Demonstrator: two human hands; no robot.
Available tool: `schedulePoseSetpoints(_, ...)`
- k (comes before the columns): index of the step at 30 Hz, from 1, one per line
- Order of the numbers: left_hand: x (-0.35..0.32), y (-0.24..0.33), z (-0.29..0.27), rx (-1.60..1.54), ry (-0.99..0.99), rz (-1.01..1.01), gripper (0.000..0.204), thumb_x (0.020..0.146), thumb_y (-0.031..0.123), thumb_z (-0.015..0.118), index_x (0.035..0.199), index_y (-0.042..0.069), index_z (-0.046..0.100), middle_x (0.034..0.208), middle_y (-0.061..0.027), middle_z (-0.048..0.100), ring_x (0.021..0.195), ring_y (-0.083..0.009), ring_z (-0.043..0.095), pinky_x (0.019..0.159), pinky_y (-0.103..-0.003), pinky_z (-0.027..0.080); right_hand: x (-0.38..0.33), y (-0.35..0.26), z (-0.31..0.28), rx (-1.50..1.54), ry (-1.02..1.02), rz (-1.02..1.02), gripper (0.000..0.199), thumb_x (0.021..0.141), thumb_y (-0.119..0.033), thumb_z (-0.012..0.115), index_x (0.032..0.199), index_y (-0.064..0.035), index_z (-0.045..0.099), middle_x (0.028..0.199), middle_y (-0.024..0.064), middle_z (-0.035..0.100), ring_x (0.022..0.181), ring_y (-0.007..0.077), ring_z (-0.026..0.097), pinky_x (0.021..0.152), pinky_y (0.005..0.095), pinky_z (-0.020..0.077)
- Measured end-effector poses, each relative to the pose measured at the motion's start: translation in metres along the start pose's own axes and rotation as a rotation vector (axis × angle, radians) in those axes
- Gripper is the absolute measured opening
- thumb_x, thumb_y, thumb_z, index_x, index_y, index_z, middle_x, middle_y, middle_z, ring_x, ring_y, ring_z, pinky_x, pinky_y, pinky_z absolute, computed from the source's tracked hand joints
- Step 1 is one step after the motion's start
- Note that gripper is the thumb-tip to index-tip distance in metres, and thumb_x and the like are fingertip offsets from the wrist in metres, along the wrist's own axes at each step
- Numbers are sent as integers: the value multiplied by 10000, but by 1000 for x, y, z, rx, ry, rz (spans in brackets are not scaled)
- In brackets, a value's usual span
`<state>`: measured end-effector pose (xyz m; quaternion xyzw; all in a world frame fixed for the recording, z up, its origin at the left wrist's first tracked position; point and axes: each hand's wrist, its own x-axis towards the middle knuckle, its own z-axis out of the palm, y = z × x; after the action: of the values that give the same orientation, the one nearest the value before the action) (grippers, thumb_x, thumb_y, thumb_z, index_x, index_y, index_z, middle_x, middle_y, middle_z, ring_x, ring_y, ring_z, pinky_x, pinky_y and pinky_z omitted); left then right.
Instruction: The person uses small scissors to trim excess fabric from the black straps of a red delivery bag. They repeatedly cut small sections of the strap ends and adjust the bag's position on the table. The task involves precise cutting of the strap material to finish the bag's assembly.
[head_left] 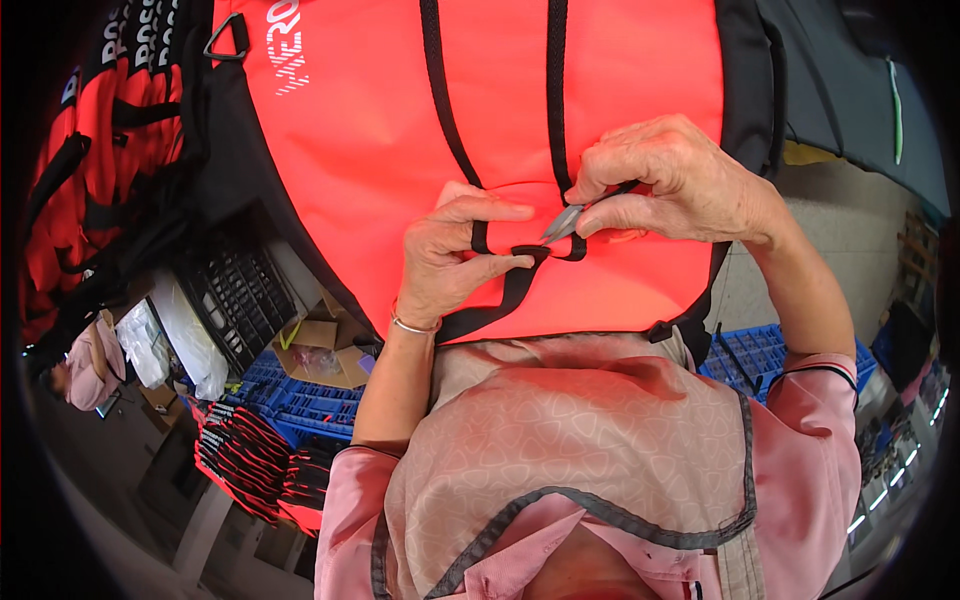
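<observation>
Head view. An orange bag (380,130) with black trim fills the upper centre of the picture and lies against the person's chest, above a beige patterned apron (590,430). Two black straps (440,90) run down the orange panel, side by side, and end in a loop (525,252) near the panel's lower edge.

Left hand (455,260): thumb and forefinger are closed on the loop, pinching the webbing where it folds. The other fingers curl under the strap end, which runs down and left across the panel edge. A thin bracelet (412,325) sits at the wrist.

Right hand (680,180): fingers are closed around small metal snips (562,222). The blade tips point left and down, and sit just beside the loop, close to the left thumb. Whether the tips touch the webbing cannot be determined.

The two hands are near each other, with only the loop and the snips between them.

Surroundings: more orange and black bags (110,120) hang or lie stacked at the left. Below them stand a black crate (235,300), an open cardboard box (320,350) and blue crates (300,405). Another blue crate (760,355) shows at the right, under the right forearm. Dark fabric (850,80) lies at the upper right.
</observation>
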<state>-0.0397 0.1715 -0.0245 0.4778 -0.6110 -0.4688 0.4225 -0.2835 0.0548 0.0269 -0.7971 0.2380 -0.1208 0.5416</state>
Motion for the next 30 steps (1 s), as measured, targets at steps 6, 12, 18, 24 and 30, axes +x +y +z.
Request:
schedulePoseSetpoints(6,0,4,0,23,-1,-71,222,577,42,884,655,17,678,1019,-51,737,901,-190,589,754,-303,477,2,1,3,-169,91,-187,202,835,-244,734,792,-77,630,661,42,633,600,232,614,522,348,441)
schedulePoseSetpoints(12,-2,9,3,0,28,-134,223,670,58,847,872,41,755,1065,-52,722,935,-178,602,801,-293,493,-6,-11,8,-176,169,-103,210,828,-255,735,820,-76,625,674,55,628,620,252,607,541,351,452)
schedulePoseSetpoints(18,2,26,6,-68,-226,-15,228,927,130,607,1066,-43,660,1384,-134,543,1176,-280,546,984,-391,456,-45,-20,6,566,458,253,100,906,-76,667,952,-3,618,783,13,604,671,56,570,591,219,461)
schedulePoseSetpoints(24,26,58,17,631,-576,408,303,865,88,597,1106,-95,588,1494,-167,402,1280,-345,487,924,-377,540,-63,-48,63,639,865,336,510,678,-54,876,1065,-40,543,851,-33,477,673,34,472,585,174,424)
schedulePoseSetpoints(30,52,55,16,834,-476,793,198,757,146,649,900,9,662,1268,-130,578,1089,-258,604,829,-329,570,-57,-57,105,-85,997,436,637,662,-192,911,1148,-29,532,1070,64,502,734,102,514,579,226,473)
